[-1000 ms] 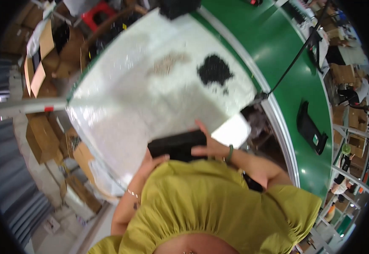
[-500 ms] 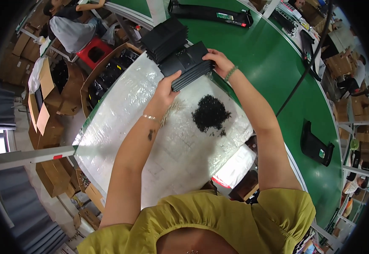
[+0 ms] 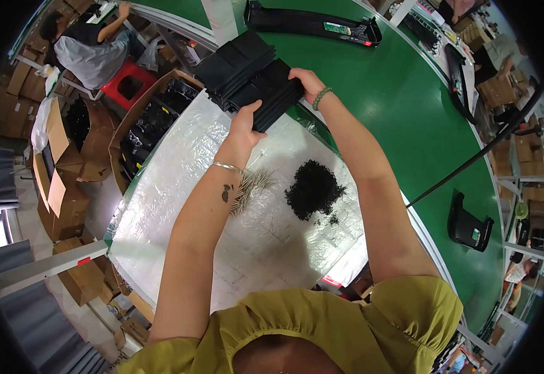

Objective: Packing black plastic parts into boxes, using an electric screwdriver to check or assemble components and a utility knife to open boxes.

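Both my hands grip a stack of flat black plastic panels at the far end of the plastic-covered work surface. My left hand is closed on the near left side, thumb on top. At the far right corner, my right hand holds the edge, its fingers partly hidden. A second stack of black panels stands against the held one on its left. Beside my left forearm lies a heap of thin metal pins. To its right is a pile of small black parts.
A green table curves along the right, carrying a long black housing and a smaller black one. Left of the work surface stands a carton of black parts. Another person sits by a red stool.
My hands and the held panels have moved slightly away from me and left, closer against the other stack. More of the pin heap shows. The view has shifted a little.
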Demonstrator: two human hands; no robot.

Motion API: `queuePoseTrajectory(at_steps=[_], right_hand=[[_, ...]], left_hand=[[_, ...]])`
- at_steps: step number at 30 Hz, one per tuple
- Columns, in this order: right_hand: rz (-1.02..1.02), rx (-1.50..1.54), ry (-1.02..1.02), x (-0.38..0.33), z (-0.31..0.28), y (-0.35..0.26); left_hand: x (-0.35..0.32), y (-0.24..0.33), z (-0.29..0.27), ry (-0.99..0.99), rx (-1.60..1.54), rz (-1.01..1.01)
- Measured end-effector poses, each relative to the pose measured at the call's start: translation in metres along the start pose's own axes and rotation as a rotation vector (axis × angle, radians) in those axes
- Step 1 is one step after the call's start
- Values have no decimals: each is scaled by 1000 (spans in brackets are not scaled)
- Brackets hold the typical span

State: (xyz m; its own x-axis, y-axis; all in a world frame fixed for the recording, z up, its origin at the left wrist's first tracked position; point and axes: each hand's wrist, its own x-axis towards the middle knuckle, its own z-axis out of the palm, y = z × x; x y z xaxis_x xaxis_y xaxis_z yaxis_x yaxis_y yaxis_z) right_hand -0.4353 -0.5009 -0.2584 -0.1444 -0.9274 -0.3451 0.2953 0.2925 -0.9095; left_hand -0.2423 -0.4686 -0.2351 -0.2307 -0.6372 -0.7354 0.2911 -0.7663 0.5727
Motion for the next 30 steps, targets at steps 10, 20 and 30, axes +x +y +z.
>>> queuePoseTrajectory(at_steps=[10,20,30], right_hand=[[-272,-105,208,3,4,28],[-376,-197,348,-142,42,35],[75,-433,-789,-368,250,125]], left_hand=[[-7,-5,0,19,-16,58],[-211,-82,-209,133,85,457],[-488,-375,-478,1441,-994,618]])
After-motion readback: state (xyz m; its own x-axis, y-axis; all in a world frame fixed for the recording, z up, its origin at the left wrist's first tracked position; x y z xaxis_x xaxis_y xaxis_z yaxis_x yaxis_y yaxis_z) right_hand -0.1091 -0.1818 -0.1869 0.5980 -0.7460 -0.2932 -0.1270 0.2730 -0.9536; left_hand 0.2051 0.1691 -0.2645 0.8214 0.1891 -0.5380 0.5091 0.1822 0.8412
